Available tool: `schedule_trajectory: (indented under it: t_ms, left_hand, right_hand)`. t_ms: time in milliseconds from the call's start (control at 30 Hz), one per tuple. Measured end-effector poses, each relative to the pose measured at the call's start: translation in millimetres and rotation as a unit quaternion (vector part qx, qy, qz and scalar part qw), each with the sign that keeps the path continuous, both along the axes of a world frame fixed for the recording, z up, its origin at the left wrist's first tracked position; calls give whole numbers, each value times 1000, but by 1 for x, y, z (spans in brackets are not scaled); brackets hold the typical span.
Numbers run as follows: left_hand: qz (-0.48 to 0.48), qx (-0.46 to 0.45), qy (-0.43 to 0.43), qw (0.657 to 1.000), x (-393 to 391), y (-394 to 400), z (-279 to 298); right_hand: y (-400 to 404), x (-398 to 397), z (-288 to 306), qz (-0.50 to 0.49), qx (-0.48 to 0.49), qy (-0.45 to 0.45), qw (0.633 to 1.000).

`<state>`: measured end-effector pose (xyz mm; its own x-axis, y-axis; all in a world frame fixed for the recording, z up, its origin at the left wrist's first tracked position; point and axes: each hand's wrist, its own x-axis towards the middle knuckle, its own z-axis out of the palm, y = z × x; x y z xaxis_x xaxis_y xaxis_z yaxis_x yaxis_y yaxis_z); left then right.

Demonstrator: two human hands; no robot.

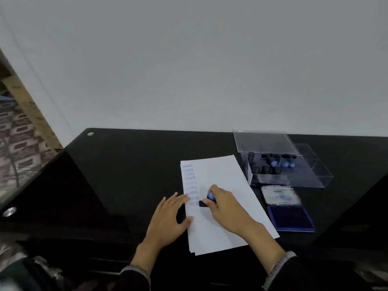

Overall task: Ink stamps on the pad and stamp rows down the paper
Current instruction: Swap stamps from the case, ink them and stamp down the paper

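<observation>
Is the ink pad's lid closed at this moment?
No, the ink pad lies open right of the paper, blue surface exposed, lid flipped back.

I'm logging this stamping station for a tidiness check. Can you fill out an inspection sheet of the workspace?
Surface: glossy black table.
Job's things: paper with a column of blue SAMPLE prints down its left edge; open ink pad to its right; stamp on the paper.
Clutter: clear box of spare stamps, lid raised.
Hands: left hand flat on the paper's left edge; right hand gripping the stamp.
Cables: nothing seen.
Surroundings: plain white wall; brick pattern at far left.
</observation>
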<state>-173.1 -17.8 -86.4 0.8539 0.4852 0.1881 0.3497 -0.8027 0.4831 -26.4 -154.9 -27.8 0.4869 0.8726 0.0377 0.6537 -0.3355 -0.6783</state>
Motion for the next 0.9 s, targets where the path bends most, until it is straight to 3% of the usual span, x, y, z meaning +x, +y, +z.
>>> schedule_trajectory:
  t_ms: [300,900]
  left_hand:
    - [-4,1,-20,1000,2,6,-12]
    - [5,5,-29,1000,5,7,-18]
  right_hand:
    - [21,-6,-6,63,-64,-43,995]
    - [19,-23,-5,79,-97,-112,986]
